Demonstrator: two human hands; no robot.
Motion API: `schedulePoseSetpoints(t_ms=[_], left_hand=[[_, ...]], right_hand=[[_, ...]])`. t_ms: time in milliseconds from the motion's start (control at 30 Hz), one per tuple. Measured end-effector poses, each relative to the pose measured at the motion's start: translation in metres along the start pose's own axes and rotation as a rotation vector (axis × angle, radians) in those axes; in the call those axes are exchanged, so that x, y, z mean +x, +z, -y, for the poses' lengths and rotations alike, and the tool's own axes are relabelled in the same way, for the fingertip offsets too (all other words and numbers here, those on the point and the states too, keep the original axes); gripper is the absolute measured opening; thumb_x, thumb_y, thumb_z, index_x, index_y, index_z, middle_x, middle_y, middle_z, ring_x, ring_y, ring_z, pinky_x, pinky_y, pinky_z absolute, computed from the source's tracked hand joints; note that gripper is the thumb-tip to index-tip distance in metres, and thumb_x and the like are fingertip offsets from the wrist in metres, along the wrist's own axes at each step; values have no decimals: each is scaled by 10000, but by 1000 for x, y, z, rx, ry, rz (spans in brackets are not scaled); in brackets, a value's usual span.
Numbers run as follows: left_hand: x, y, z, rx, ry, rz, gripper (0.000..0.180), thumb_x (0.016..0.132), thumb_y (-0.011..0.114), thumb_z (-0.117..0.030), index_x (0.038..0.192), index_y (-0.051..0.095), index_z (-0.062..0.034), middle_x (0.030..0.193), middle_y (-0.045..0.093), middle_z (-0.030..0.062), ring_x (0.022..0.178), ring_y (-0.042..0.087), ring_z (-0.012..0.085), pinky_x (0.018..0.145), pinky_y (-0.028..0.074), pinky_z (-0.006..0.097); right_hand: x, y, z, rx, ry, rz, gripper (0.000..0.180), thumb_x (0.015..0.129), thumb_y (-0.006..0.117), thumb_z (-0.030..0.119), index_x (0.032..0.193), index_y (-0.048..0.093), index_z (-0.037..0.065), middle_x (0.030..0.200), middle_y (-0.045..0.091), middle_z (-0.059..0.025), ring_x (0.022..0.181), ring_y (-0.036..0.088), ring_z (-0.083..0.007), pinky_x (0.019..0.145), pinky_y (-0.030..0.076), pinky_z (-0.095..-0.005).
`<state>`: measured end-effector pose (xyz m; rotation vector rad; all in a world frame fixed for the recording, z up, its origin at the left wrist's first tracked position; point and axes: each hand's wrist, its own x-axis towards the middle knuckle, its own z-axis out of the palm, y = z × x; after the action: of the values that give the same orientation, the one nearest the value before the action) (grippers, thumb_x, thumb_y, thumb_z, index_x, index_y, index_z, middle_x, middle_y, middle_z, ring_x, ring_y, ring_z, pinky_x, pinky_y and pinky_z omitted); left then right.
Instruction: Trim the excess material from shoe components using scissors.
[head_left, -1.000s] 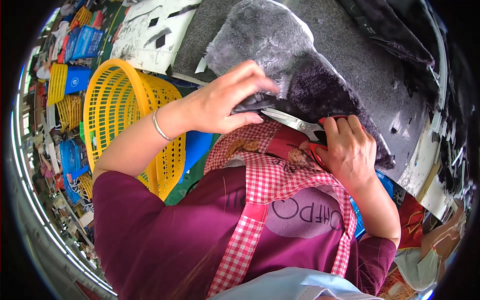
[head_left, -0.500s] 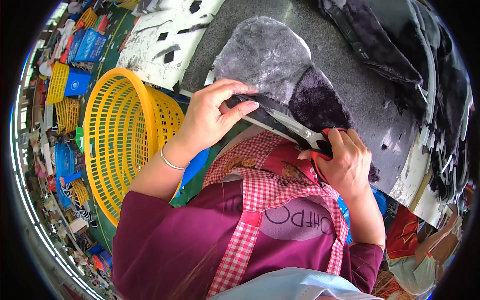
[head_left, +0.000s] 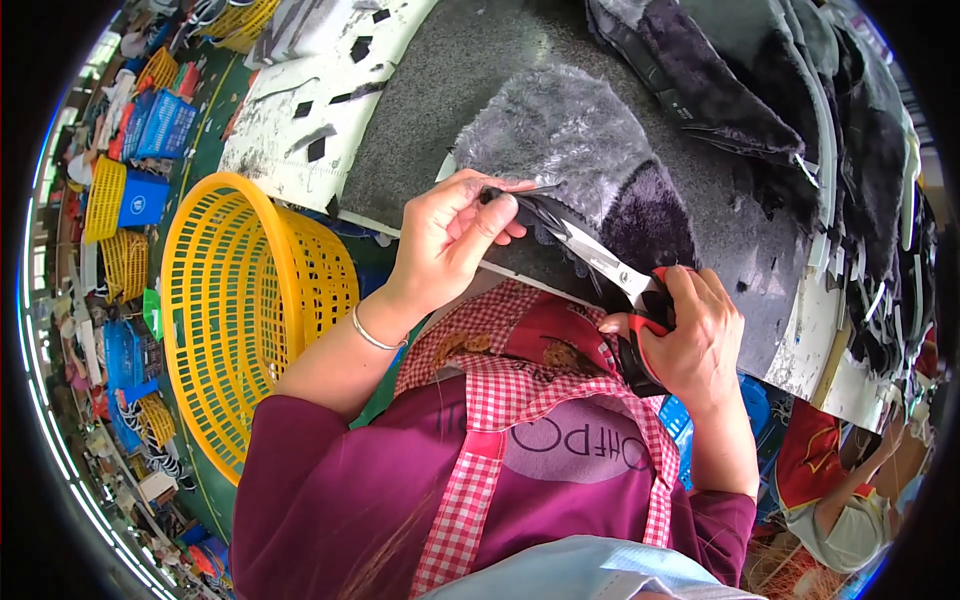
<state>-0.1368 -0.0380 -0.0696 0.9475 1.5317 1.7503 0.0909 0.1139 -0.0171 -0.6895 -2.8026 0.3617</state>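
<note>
A grey plush fabric piece (head_left: 560, 130) with a dark purple plush section (head_left: 650, 215) lies at the near edge of the dark worktable. My left hand (head_left: 445, 240) is closed in a pinch on the piece's near edge, where its dark backing shows between thumb and forefinger. My right hand (head_left: 697, 335) grips a pair of scissors (head_left: 610, 263) with red and black handles. Their silver blades point left toward my left fingers, against the dark edge of the fabric. Cloth partly hides the blade tips.
A large yellow plastic basket (head_left: 285, 270) stands at my left. More dark plush pieces (head_left: 720, 80) are heaped at the table's right. Black scraps (head_left: 360, 48) lie on a white board (head_left: 300, 130). Another person's arm (head_left: 850, 490) shows at lower right.
The view has shifted slightly. My left hand has come up and right relative to the basket, still pinching the fabric edge. The scissors stay at the edge in my right hand.
</note>
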Motion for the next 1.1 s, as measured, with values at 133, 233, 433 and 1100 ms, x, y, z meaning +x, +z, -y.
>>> schedulePoseSetpoints(t_ms=[133, 233, 433, 1100], left_hand=[[0, 9, 0, 42, 57, 11, 277, 1077, 519, -139, 1095, 677, 88, 1100, 688, 130, 867, 721, 166, 755, 585, 256], [0, 15, 2, -44, 68, -5, 267, 1075, 517, -126, 1091, 684, 81, 1112, 688, 131, 891, 721, 169, 775, 583, 265], [3, 14, 9, -26, 62, 39, 259, 1039, 599, -211, 1101, 707, 16, 1127, 672, 116, 882, 684, 145, 726, 540, 236], [2, 30, 17, -119, 60, 49, 143, 1018, 620, -64, 1120, 665, 26, 1085, 689, 91, 799, 670, 103, 680, 531, 220]], right_hand=[[-8, 1, -3, -25, 50, 21, 616, 657, 881, 543, 937, 648, 47, 850, 667, -71, 811, 657, -284, 645, 537, -407], [-11, -1, -4, -10, 64, 26, 610, 663, 884, 531, 949, 650, 46, 841, 663, -77, 796, 655, -291, 643, 536, -413], [-21, 1, -5, -19, 4, -29, 626, 656, 890, 511, 966, 646, 26, 841, 666, -84, 751, 648, -291, 631, 536, -403], [-35, -1, -10, 88, 154, 60, 601, 656, 912, 491, 905, 631, 21, 724, 600, -110, 704, 613, -331, 618, 487, -433]])
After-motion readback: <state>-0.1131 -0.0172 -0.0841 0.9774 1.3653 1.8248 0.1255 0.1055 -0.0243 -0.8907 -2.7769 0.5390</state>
